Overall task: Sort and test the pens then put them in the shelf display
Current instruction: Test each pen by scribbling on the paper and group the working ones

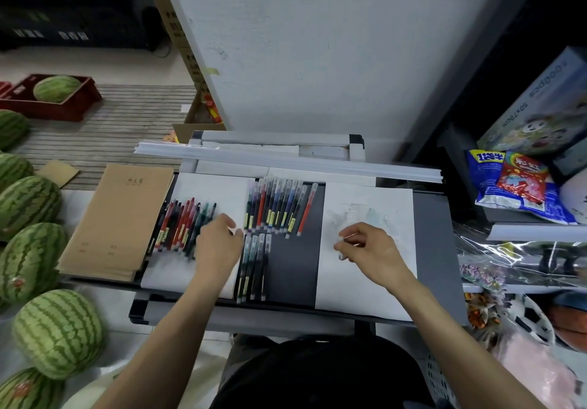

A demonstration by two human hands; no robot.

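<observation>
Three groups of pens lie on a small grey table (pixel 435 249). A fanned pile of red, black and green pens (pixel 181 224) is on the left paper. A row of capped pens (pixel 279 205) sits in the middle, with a lower row of dark pens (pixel 255 265) below it. My left hand (pixel 219 246) rests at the right end of the fanned pile, fingers curled on a pen there. My right hand (pixel 368 249) hovers over a scribbled white test sheet (pixel 365 288) and pinches a thin red pen part with a clear piece.
A stack of brown notebooks (pixel 117 221) lies at the table's left. White shelf strips (pixel 286 159) run across the far edge. Several watermelons (pixel 57 332) line the floor on the left. Shelves with snack bags (pixel 514 183) and boxes stand on the right.
</observation>
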